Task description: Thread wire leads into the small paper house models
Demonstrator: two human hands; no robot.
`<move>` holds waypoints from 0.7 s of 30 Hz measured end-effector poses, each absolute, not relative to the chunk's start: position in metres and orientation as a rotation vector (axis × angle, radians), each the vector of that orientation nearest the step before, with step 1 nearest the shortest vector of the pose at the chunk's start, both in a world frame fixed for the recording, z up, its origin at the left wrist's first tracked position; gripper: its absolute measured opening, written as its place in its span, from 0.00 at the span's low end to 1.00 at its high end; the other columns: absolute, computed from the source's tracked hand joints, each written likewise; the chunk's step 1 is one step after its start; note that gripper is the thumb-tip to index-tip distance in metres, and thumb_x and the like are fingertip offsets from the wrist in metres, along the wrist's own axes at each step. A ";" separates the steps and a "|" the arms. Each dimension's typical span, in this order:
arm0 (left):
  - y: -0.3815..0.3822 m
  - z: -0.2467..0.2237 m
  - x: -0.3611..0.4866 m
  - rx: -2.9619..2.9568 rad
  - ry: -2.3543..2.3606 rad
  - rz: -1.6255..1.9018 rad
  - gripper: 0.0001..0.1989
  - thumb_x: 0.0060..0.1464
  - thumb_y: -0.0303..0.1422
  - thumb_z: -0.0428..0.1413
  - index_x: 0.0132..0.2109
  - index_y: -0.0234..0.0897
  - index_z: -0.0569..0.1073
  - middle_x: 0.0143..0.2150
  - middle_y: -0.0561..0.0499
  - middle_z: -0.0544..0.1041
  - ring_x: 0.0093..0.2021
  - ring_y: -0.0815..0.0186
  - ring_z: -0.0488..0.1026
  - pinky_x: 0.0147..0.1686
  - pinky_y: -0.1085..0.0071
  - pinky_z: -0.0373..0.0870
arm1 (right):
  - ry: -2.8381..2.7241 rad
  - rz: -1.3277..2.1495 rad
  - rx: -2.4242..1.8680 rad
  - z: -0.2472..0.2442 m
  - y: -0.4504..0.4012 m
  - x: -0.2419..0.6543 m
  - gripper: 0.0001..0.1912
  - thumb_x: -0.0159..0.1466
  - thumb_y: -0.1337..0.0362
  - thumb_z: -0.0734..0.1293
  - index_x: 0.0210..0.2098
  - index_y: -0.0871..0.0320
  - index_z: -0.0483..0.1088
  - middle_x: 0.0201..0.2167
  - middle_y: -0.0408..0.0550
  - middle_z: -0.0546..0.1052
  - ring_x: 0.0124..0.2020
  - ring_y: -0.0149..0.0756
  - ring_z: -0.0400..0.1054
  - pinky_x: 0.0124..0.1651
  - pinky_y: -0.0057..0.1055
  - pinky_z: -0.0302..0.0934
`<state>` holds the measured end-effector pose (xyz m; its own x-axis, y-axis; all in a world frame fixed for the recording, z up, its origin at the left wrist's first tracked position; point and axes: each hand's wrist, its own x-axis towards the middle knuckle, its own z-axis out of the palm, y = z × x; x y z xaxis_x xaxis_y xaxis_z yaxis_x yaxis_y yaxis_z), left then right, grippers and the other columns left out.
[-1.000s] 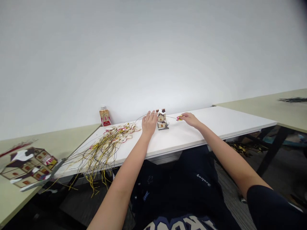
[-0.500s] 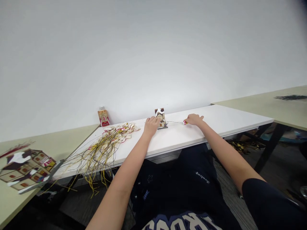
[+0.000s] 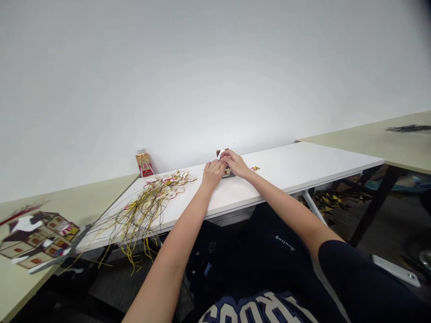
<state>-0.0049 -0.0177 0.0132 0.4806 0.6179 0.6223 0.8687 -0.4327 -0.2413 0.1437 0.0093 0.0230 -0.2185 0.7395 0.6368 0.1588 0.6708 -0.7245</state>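
Note:
A small model house [image 3: 227,172] with a dark roof and white snow patches stands near the back of the white table, mostly hidden by my hands. My left hand [image 3: 213,174] is closed on its left side. Against the house front and roof, my right hand [image 3: 236,164] has its fingers bent together; what they pinch, if anything, is too small to tell. Just right of that wrist, a small red, white and yellow piece [image 3: 255,168] lies on the table.
On the table's left lies a tangle of yellow and dark strings [image 3: 141,220] with tags, its ends hanging over the edge. A red and gold bottle [image 3: 144,164] stands behind. A larger model house [image 3: 40,237] sits at far left. Dark strands [image 3: 409,128] lie on the right table.
My right hand has let go of the red and white piece and moved left to the model house. My left hand has stayed at the house.

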 end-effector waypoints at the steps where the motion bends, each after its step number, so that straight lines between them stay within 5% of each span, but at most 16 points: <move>1: -0.019 0.014 -0.005 -2.195 -1.229 -0.615 0.20 0.66 0.30 0.37 0.52 0.37 0.72 0.53 0.40 0.75 0.57 0.59 0.68 0.47 0.61 0.60 | -1.689 0.655 -0.725 0.022 0.009 0.137 0.14 0.64 0.55 0.58 0.43 0.54 0.68 0.44 0.45 0.75 0.45 0.36 0.69 0.53 0.36 0.61; 9: -0.019 0.013 -0.004 -2.214 -1.218 -0.646 0.20 0.66 0.31 0.38 0.49 0.35 0.73 0.55 0.38 0.74 0.59 0.57 0.66 0.50 0.59 0.60 | -1.687 0.616 -0.792 0.004 0.008 0.126 0.23 0.66 0.42 0.53 0.42 0.51 0.69 0.38 0.44 0.76 0.41 0.38 0.69 0.47 0.34 0.61; 21: -0.017 0.008 -0.012 -2.062 -1.393 -0.701 0.19 0.67 0.39 0.38 0.47 0.40 0.73 0.46 0.42 0.76 0.50 0.60 0.68 0.46 0.64 0.59 | -1.750 0.146 -1.198 0.002 0.008 0.149 0.21 0.68 0.47 0.54 0.36 0.49 0.74 0.30 0.45 0.76 0.35 0.40 0.68 0.36 0.31 0.54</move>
<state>-0.0118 -0.0169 0.0079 0.3273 0.6517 0.6842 0.9379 -0.3125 -0.1509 0.1487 0.0077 0.0021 -0.0420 0.7664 0.6410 0.6500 0.5082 -0.5650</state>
